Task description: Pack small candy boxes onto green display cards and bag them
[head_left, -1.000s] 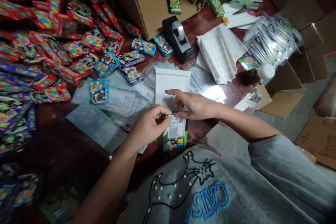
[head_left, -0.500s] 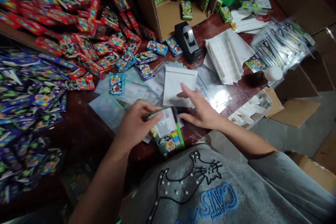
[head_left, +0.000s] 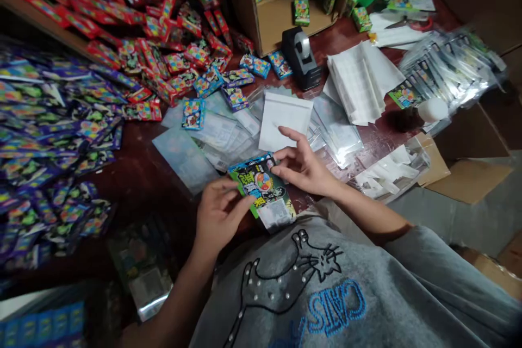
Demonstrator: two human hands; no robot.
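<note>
A flat printed packet [head_left: 261, 187], black with green edges, colored balls and a white panel at its lower end, lies in front of my shirt. A blue strip with dark print shows along its top edge. My left hand [head_left: 222, 209] grips its left edge between thumb and fingers. At the upper right corner, my right hand [head_left: 304, 166] pinches it with thumb and fingertips, the index finger raised. Just beyond is a stack of white paper slips [head_left: 283, 122], lying on clear printed plastic bags [head_left: 218, 138]. One small blue box [head_left: 193, 114] rests on those bags.
Purple boxes [head_left: 57, 136] and red boxes [head_left: 163, 32] are heaped at the left. Behind stand a tape dispenser [head_left: 302, 60] and a carton [head_left: 281, 32] of green boxes. To the right are folded paper sheets [head_left: 359, 84], a white-capped bottle [head_left: 432, 111] and filled clear packets [head_left: 452, 68].
The packet has been turned end for end, so its white panel now lies nearest my body. My right hand has moved from beside it onto its corner. The view has shifted a little left.
</note>
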